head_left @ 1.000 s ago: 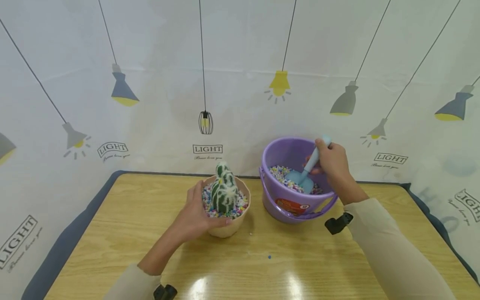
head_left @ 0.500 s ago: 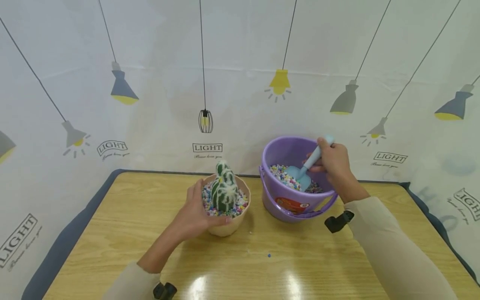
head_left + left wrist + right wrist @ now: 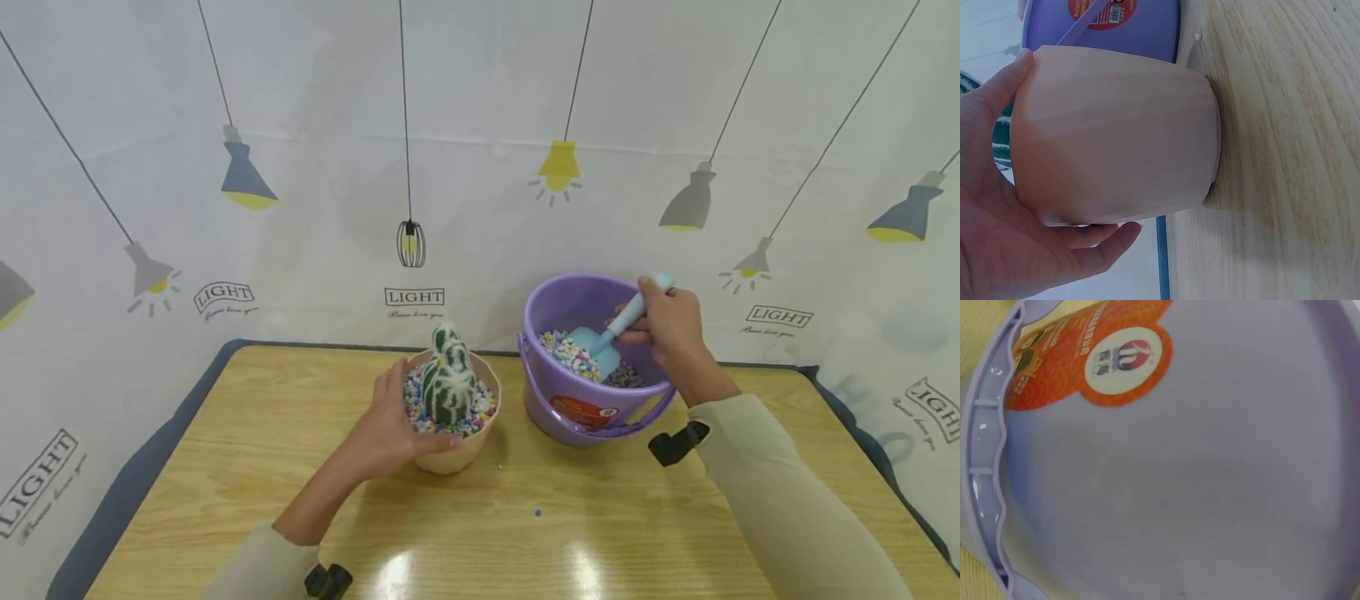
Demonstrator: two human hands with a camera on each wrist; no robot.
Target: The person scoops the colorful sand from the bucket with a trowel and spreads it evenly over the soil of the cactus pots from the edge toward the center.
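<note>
My left hand (image 3: 386,429) holds a peach-coloured flower pot (image 3: 450,458) at its left side, the thumb along the near rim. In the pot stands a green cactus (image 3: 448,392) with white fuzz, ringed by small multicoloured pebbles (image 3: 483,408). In the left wrist view, the pot (image 3: 1116,137) fills the middle and its base meets the table. To the right, my right hand (image 3: 673,329) grips the handle of a light-blue scoop (image 3: 628,317) inside a purple bucket (image 3: 558,300). Multicoloured pebbles lie on the scoop's blade and around it. Only the bucket's outer wall (image 3: 1179,487) shows in the right wrist view.
Both containers stand on a wooden table (image 3: 262,433) close to its back edge. The bucket's purple handle (image 3: 615,431) hangs down its front. A blue pebble (image 3: 537,512) and a pale one (image 3: 500,467) lie loose on the wood. A lamp-printed curtain (image 3: 480,208) hangs behind.
The scoop's handle tips a little further right with my right hand, and its blade shifts slightly left within the pebbles. My left hand and the pot stay in place.
</note>
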